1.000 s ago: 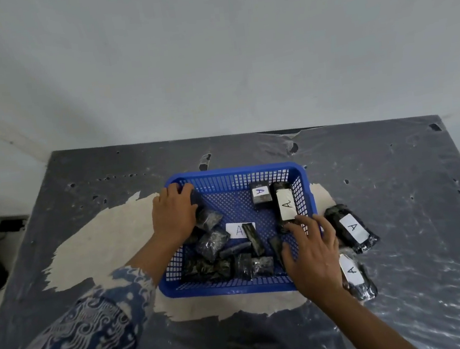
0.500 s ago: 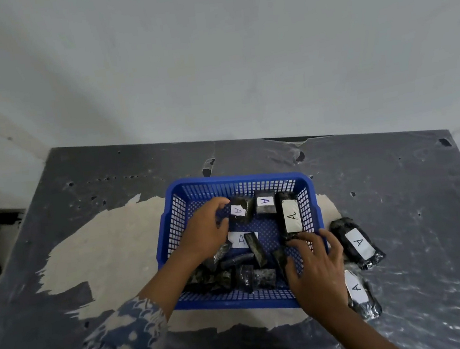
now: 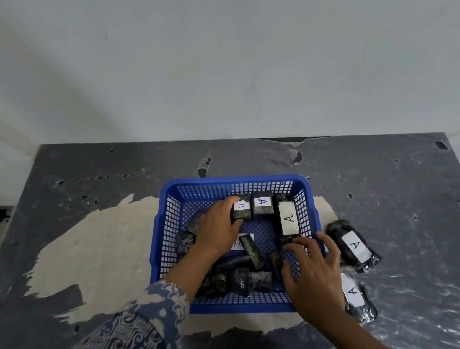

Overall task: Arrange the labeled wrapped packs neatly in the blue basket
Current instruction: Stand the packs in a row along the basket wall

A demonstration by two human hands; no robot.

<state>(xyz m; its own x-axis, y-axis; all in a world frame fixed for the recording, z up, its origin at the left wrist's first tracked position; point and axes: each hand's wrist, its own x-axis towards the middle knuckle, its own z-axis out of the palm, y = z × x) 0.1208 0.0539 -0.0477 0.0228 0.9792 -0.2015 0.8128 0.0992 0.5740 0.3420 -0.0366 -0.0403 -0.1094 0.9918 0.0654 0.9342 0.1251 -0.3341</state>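
My left hand (image 3: 217, 228) pinches a labeled pack (image 3: 241, 211) at the far wall of the blue basket (image 3: 311, 219), while my right hand (image 3: 312, 276) rests fingers spread on its near-right rim.

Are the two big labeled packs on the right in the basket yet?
Out. Both large labeled packs lie on the table, outside the blue basket's right wall.

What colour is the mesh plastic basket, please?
The mesh plastic basket is bright blue, seen in the head view.

My left arm wears a dark blue sleeve (image 3: 118, 338) with pale swirling batik patterns; my right forearm (image 3: 356, 338) is bare.
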